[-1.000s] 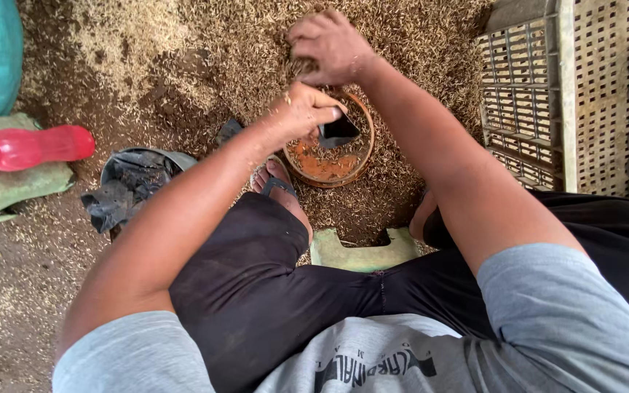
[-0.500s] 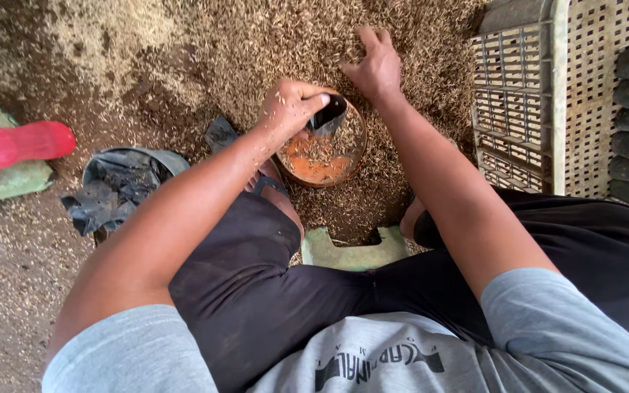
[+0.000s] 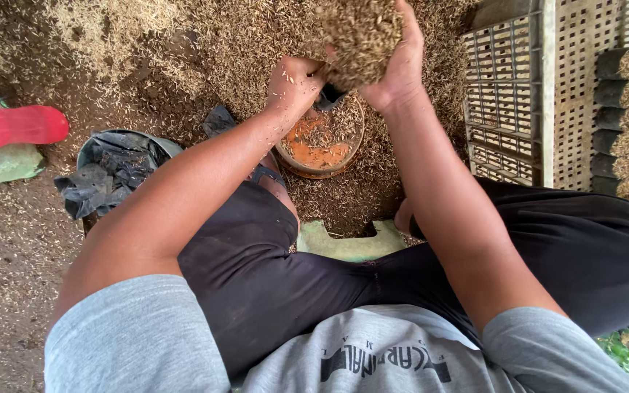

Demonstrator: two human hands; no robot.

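My right hand (image 3: 400,69) is cupped around a heap of dry rice husk (image 3: 358,33), held above an orange bowl (image 3: 313,154) on the ground. My left hand (image 3: 294,81) grips the rim of a small black planting bag (image 3: 329,97) that stands in the bowl, right under the husk. Loose husk lies in the bowl and spreads over the ground around it.
A bucket with black plastic bags (image 3: 111,175) sits at the left, beside a red bottle (image 3: 12,125) lying on a green can (image 3: 1,166). Plastic crates (image 3: 518,94) stand at the right with filled black bags (image 3: 616,94) beside them. A green stool (image 3: 343,244) is under me.
My right hand scooped husk from the pile beyond the bowl and lifted it over the black bag. My left hand stayed on the bag's rim.
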